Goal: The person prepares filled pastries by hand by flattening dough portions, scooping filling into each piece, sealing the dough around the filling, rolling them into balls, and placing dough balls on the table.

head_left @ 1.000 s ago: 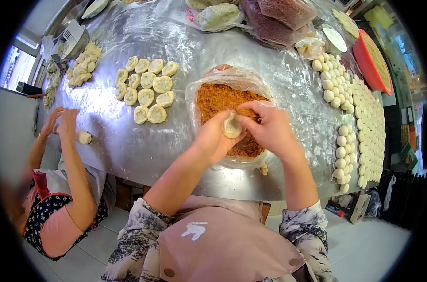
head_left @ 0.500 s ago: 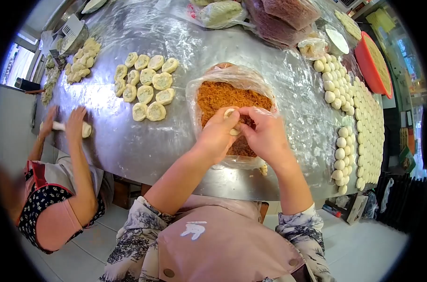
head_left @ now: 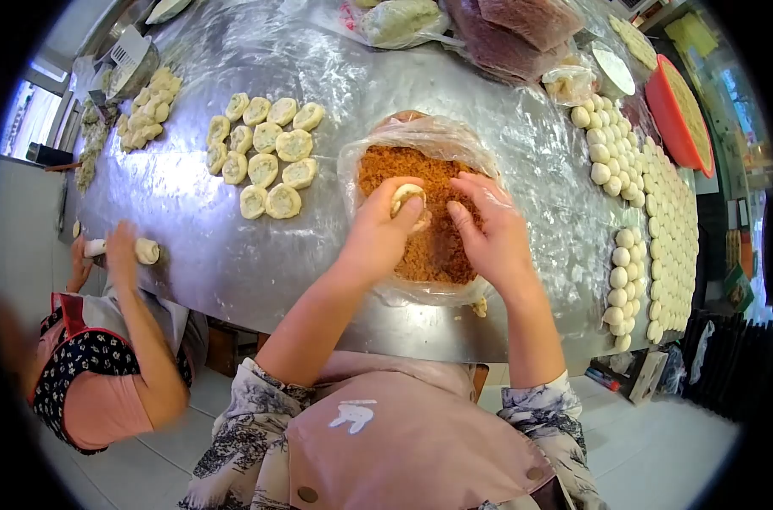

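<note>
My left hand (head_left: pixel 376 234) is closed around a small round piece of dough (head_left: pixel 406 197), with the thumb laid across its face. Just to the right, my right hand (head_left: pixel 497 234) hovers over or touches the reddish-brown crumbly filling (head_left: pixel 424 259); its thumb and fingers are apart with no object visible between them. The filling lies in a clear plastic bag (head_left: pixel 486 153) whose mouth is spread wide beneath both hands. Several flattened dough rounds (head_left: pixel 266 172) with pale greenish centres sit in rows to the left.
At the left, a co-worker's hands (head_left: pixel 121 255) work on a dough roll (head_left: pixel 147 251). Dough pieces (head_left: pixel 152 106) lie beyond. Dough balls (head_left: pixel 622 280) and flat rounds (head_left: pixel 671 246) cover the right side of the metal table (head_left: pixel 318 272), near a red basin (head_left: pixel 654 93). Plastic bags (head_left: pixel 514 38) stand at the back.
My right hand has come away from the dough and moved right, its fingers spreading. My left hand has shifted slightly left with the dough. The co-worker's hands have moved along the roll.
</note>
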The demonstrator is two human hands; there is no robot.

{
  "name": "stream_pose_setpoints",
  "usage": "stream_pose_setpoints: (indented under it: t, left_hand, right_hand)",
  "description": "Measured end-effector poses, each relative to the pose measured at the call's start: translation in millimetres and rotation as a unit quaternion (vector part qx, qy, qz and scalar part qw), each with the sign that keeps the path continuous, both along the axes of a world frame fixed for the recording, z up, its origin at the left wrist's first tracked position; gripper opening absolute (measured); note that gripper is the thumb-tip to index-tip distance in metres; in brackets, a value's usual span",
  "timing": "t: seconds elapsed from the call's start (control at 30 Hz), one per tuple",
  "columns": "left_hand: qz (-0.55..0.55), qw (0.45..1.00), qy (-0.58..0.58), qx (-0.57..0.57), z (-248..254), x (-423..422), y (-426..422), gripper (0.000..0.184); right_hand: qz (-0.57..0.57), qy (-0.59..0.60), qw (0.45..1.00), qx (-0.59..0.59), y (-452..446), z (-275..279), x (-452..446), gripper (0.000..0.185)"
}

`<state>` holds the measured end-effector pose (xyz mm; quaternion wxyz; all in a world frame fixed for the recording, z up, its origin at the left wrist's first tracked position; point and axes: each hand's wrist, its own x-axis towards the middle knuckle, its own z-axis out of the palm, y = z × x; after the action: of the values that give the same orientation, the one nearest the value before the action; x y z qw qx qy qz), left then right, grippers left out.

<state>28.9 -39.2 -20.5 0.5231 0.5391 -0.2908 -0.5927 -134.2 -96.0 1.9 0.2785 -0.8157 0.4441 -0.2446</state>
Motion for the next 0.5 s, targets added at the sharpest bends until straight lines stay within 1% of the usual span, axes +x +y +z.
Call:
stream_pose_setpoints:
  t: [0.07,0.1,0.13,0.17,0.2,0.23,0.27,0.37,0.4,0.5]
  left_hand:
    - [0.002,0.981,0.193,0.026,6.3,6.3,2.3,0.029]
    - [0.004,0.957,0.286,0.039,9.8,9.8,3.9,0.030]
    - [-0.004,0.945,0.326,0.041,12.5,11.5,5.2,0.037]
    - [-0.007,0.935,0.352,0.046,16.1,9.6,5.7,0.038]
    - [-0.012,0.924,0.379,0.051,20.2,5.1,6.0,0.039]
    - [-0.018,0.912,0.405,0.055,22.2,1.2,5.8,0.040]
    - [-0.097,0.903,0.417,0.044,22.3,2.1,8.1,0.041]
    - [-0.176,0.833,0.522,-0.060,-20.5,2.0,8.3,0.036]
    - [-0.123,0.888,0.443,-0.004,2.2,-1.8,10.8,0.029]
    - [-0.048,0.947,0.318,0.013,1.1,-11.4,12.2,0.028]
  right_hand:
    - [-0.007,-0.030,0.997,0.074,2.3,-2.6,-6.0,0.052]
    - [0.022,-0.031,0.998,0.057,5.6,-3.6,-6.5,0.062]
    - [0.051,-0.033,0.997,0.040,10.4,-5.1,-6.5,0.071]
    - [0.077,-0.035,0.996,0.025,14.4,-7.6,-5.7,0.081]
    - [0.112,-0.035,0.993,0.013,16.2,-11.8,-3.4,0.096]
    - [0.115,-0.040,0.992,-0.022,20.2,-11.4,2.5,0.094]
    - [0.105,-0.046,0.992,-0.058,22.3,-13.1,7.5,0.091]
    - [0.086,-0.062,0.982,-0.155,23.5,-21.0,14.1,0.078]
    - [0.082,-0.069,0.977,-0.185,23.8,-22.0,16.8,0.073]
    - [0.058,-0.080,0.966,-0.238,29.4,-22.3,26.4,0.059]
